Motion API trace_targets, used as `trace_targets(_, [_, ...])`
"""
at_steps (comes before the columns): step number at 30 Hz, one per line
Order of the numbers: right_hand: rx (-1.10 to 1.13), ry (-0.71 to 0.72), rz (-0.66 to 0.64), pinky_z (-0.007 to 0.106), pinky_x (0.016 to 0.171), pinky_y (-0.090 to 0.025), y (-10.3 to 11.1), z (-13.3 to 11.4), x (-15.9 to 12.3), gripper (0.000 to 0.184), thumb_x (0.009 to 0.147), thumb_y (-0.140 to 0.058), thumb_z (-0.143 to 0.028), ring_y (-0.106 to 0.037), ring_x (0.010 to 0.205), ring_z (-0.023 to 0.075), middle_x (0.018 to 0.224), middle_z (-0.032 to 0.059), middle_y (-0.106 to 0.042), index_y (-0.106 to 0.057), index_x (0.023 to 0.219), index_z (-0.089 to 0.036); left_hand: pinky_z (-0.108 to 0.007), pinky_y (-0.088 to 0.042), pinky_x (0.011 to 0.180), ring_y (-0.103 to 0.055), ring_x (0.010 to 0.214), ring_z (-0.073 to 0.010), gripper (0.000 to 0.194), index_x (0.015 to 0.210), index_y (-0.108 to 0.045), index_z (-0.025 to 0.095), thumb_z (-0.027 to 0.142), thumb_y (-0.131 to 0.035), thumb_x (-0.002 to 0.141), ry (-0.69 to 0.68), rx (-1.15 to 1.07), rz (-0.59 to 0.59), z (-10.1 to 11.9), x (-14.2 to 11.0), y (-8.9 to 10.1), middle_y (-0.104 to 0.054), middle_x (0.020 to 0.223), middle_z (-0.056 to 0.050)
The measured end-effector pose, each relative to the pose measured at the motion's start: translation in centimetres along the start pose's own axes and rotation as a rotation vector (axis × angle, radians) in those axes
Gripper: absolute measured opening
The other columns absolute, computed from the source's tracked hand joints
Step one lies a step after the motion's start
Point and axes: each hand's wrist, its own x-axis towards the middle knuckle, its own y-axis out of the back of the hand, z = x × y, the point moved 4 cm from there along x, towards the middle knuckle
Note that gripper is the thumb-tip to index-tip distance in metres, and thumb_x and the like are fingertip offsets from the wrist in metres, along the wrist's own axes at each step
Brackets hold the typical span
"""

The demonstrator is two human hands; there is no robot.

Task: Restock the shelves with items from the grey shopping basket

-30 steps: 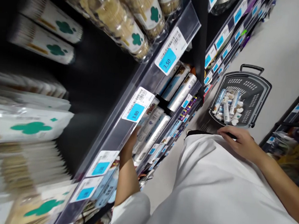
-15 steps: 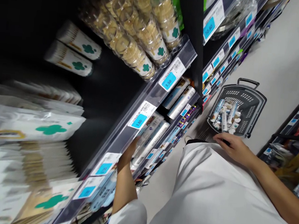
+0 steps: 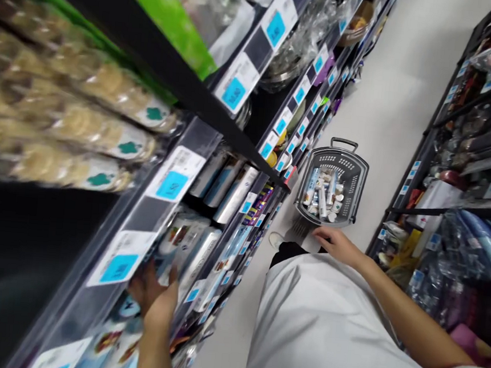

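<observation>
My left hand [image 3: 156,296] reaches into a lower shelf at the left, with fingers and thumb apart. It is beside clear-wrapped and silvery long packs [image 3: 182,241], and nothing shows in its grasp. Below it lie light-blue packs [image 3: 109,344] with food pictures. My right hand [image 3: 333,241] is in front of my body with curled fingers, close to the near rim of a grey shopping basket [image 3: 352,187]. What those fingers hold, if anything, is hidden. Inside the basket are several white and blue tube-shaped packs [image 3: 322,199] and small white pieces.
Price labels [image 3: 172,183] line the shelf edges. Clear tubs of tan sticks [image 3: 102,148] stand above, beside a black upright [image 3: 249,141]. Grey floor [image 3: 404,66] runs between this rack and a second, crowded rack [image 3: 469,186] at the right.
The view has shifted along the rack, so shelf goods and basket appear further left. My left hand shows more fully now, fingers spread. My right hand keeps its place by the basket.
</observation>
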Motion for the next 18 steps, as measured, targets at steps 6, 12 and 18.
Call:
trace_targets(6, [0.013, -0.263, 0.009, 0.030, 0.079, -0.050, 0.4, 9.5, 2.0, 0.019, 0.093, -0.053, -0.025, -0.066, 0.085, 0.0186, 0.094, 0.0046, -0.073, -0.069, 0.102, -0.018, -0.048, -0.051, 0.101, -0.065, 0.106, -0.0294, 0.032, 0.107, -0.066, 0.017, 0.042, -0.051, 0.097, -0.264, -0.352, -0.270, 14.2, -8.8, -5.3, -0.070, 0.105, -0.014])
trace_targets(12, [-0.081, -0.523, -0.062, 0.029, 0.081, -0.050, 1.5, 20.8, 5.7, 0.016, 0.091, -0.054, -0.015, -0.067, 0.087, 0.0192, 0.094, 0.0063, -0.074, -0.069, 0.099, -0.016, -0.047, -0.056, 0.096, -0.068, 0.107, -0.0281, 0.038, 0.109, -0.070, 0.019, 0.048, -0.048, 0.097, 0.020, -0.517, -0.750, 23.6, -21.0, -13.2, -0.072, 0.111, -0.013])
trace_targets(18, [-0.235, -0.700, -0.179, 0.033, 0.092, -0.051, 0.9, 32.5, 12.7, 0.023, 0.094, -0.059, -0.018, -0.069, 0.098, 0.0198, 0.107, 0.0098, -0.074, -0.065, 0.116, -0.013, -0.045, -0.058, 0.096, -0.070, 0.109, -0.0302, 0.030, 0.104, -0.075, 0.026, 0.041, -0.051, 0.096, 0.350, -0.509, -0.926, 23.8, -31.5, -15.7, -0.074, 0.112, -0.011])
